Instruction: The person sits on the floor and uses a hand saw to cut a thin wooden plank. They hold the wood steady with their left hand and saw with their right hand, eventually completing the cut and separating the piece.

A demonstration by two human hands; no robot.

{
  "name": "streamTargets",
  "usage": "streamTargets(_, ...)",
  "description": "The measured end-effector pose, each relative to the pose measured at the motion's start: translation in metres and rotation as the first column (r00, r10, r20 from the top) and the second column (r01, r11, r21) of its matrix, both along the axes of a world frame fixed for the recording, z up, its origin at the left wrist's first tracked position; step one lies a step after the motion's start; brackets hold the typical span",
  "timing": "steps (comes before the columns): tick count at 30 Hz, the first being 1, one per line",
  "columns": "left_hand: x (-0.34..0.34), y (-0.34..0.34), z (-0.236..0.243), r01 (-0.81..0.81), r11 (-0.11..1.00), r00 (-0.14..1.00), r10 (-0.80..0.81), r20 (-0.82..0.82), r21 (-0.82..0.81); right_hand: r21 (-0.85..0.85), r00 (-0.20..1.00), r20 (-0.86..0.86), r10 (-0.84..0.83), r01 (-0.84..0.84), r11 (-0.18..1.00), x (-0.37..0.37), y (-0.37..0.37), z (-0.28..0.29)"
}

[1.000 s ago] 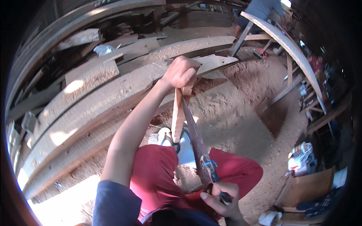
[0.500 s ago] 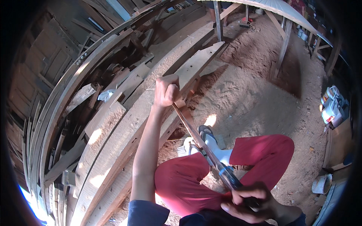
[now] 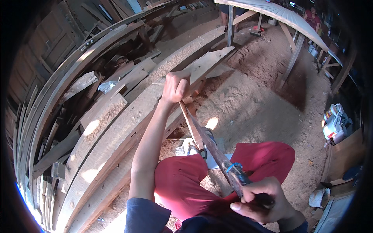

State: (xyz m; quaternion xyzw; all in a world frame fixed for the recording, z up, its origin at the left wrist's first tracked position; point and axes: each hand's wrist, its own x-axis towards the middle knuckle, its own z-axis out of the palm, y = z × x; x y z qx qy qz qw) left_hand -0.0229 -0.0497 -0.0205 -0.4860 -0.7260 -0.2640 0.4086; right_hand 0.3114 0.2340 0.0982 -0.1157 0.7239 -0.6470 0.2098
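Handsaw (image 3: 214, 148) with a dark handle (image 3: 266, 200) slanted across the lower middle of the view, seen from above, over the gap between the person's bent legs in red trousers (image 3: 264, 157). Its long axis ran diagonally, from the handle at lower right to the narrow end of the blade at upper left, which pointed toward the person's other hand. The right grip (image 3: 268, 196), a bare hand, was closed around the handle, thumb on the left side. A bright blue tie (image 3: 234, 166) circled the saw just ahead of those fingers.

The left grip (image 3: 176, 87), also bare, was a tight fist closed on the upper end of a narrow wooden strip (image 3: 194, 132); the fingers hid that end. The strip ran down and slightly right from the fist toward the person's feet, close along the left side of the blade. Whether the saw's teeth touched the wood could not be told.

To the left, a long thick beam (image 3: 128, 118) stretched from lower left to upper right, lying beside boards dusted with sawdust (image 3: 105, 116). Sandy ground (image 3: 248, 101) spread to the right, with white containers (image 3: 333, 127) near the right edge.
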Motion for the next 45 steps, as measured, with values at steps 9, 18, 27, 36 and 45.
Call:
streamTargets(9, -0.002, 0.002, -0.008, 0.035, 0.999, 0.982, -0.034, -0.186, 0.005, -0.057, 0.995, -0.099, 0.029, -0.035, 0.998, -0.009, -0.007, -0.039)
streamTargets(18, -0.004, -0.006, -0.012, -0.047, 0.998, 0.993, 0.051, -0.106, 0.044, -0.017, 0.968, -0.249, 0.044, -0.049, 0.999, 0.003, -0.007, -0.039)
streamTargets(27, 0.003, -0.020, -0.005, -0.029, 0.990, 0.971, -0.005, 0.241, 0.138, -0.082, 0.982, -0.174, 0.078, -0.094, 0.992, 0.001, -0.001, -0.045)
streamTargets(36, 0.008, -0.017, 0.001, -0.043, 0.997, 0.998, 0.045, -0.038, 0.058, -0.105, 0.973, -0.181, 0.143, -0.163, 0.981, 0.001, 0.004, -0.048)
streamTargets(45, 0.012, 0.008, 0.008, 0.029, 0.999, 0.968, -0.036, 0.248, 0.033, -0.135, 0.979, -0.190, 0.068, -0.095, 0.986, -0.024, -0.014, -0.076)
